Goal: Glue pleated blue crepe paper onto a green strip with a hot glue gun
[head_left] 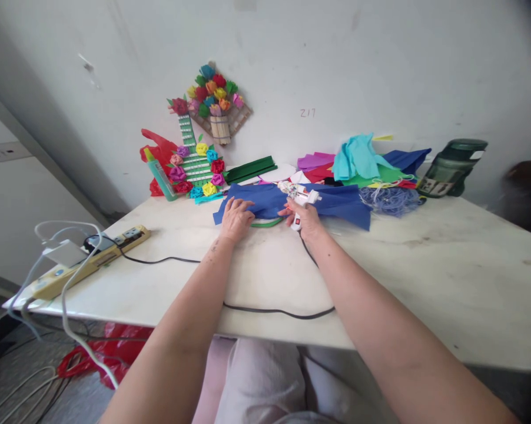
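A wide blue sheet (345, 206) lies across the table, with a green curved edge (268, 223) showing beneath its front. My left hand (238, 219) rests on the left part of the sheet, fingers spread and pressing down. In my right hand (306, 219) is a white glue gun (307, 198), gripped by its handle over the middle of the sheet, its nozzle pointing up and to the left. The gun's black cord drops from the handle towards the table's front edge.
Behind stand a flower-decorated craft (197, 162), a green glue bottle (160, 175) and coloured sheets (358, 159). A dark green bottle (451, 168) is at the back right, beside tangled string (391, 200). A power strip (91, 262) lies left; the black cord (278, 311) crosses the front.
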`<act>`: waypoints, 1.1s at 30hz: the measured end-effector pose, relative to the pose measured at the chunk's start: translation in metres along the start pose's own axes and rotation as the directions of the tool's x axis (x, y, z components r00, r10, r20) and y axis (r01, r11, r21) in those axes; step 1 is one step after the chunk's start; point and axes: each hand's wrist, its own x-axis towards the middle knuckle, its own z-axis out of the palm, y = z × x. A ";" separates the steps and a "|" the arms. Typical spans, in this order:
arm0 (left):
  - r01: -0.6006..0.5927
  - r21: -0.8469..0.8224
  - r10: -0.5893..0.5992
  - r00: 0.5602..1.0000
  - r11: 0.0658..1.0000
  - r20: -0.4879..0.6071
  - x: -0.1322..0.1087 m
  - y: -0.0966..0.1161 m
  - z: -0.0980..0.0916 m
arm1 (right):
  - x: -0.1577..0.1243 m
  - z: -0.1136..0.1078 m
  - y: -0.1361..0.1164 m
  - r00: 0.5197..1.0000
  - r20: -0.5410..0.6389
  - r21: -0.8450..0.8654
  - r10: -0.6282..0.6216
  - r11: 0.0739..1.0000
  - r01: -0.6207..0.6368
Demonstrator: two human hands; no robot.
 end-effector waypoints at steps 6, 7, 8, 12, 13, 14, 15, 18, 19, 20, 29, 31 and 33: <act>0.053 -0.054 -0.053 0.999 0.997 -0.012 -0.001 -0.002 0.003 | -0.001 -0.011 -0.011 0.973 0.215 -0.104 0.078 0.993 -0.056; 0.062 -0.064 -0.063 0.998 0.996 -0.014 -0.002 -0.002 0.004 | -0.002 -0.014 -0.014 0.962 0.256 -0.127 0.099 0.990 -0.068; 0.070 -0.074 -0.071 0.997 0.995 -0.016 -0.002 -0.003 0.004 | -0.003 -0.016 -0.017 0.950 0.287 -0.153 0.120 0.985 -0.078; 0.082 -0.112 -0.084 0.996 0.990 -0.016 -0.004 -0.006 0.007 | -0.007 -0.024 -0.027 0.913 0.362 -0.295 0.187 0.952 -0.078; 0.087 -0.116 -0.089 0.996 0.989 -0.013 -0.004 -0.007 0.007 | -0.008 -0.025 -0.029 0.907 0.372 -0.326 0.195 0.943 -0.069; 0.093 -0.118 -0.095 0.995 0.989 -0.009 -0.004 -0.008 0.008 | -0.009 -0.025 -0.030 0.904 0.377 -0.352 0.202 0.934 -0.062; 0.099 -0.118 -0.100 0.995 0.988 -0.004 -0.004 -0.008 0.008 | -0.010 -0.025 -0.032 0.904 0.375 -0.375 0.206 0.925 -0.056; 0.106 -0.121 -0.107 0.994 0.987 0.001 -0.005 -0.010 0.009 | -0.012 -0.024 -0.034 0.907 0.356 -0.449 0.226 0.892 -0.046; 0.105 -0.122 -0.106 0.994 0.987 0.000 -0.005 -0.011 0.009 | -0.012 -0.023 -0.034 0.907 0.349 -0.479 0.236 0.877 -0.043; 0.105 -0.123 -0.106 0.994 0.987 -0.002 -0.005 -0.011 0.009 | -0.012 -0.022 -0.033 0.907 0.342 -0.506 0.245 0.862 -0.041; 0.109 -0.137 -0.109 0.994 0.985 0.005 -0.005 -0.011 0.008 | -0.007 -0.012 -0.018 0.935 0.243 -0.628 0.259 0.776 -0.051; 0.111 -0.142 -0.112 0.994 0.984 0.000 -0.005 -0.011 0.008 | -0.006 -0.012 -0.016 0.943 0.225 -0.651 0.244 0.758 -0.041; 0.110 -0.146 -0.111 0.994 0.983 0.000 -0.005 -0.011 0.009 | -0.006 -0.011 -0.015 0.947 0.221 -0.663 0.234 0.748 -0.030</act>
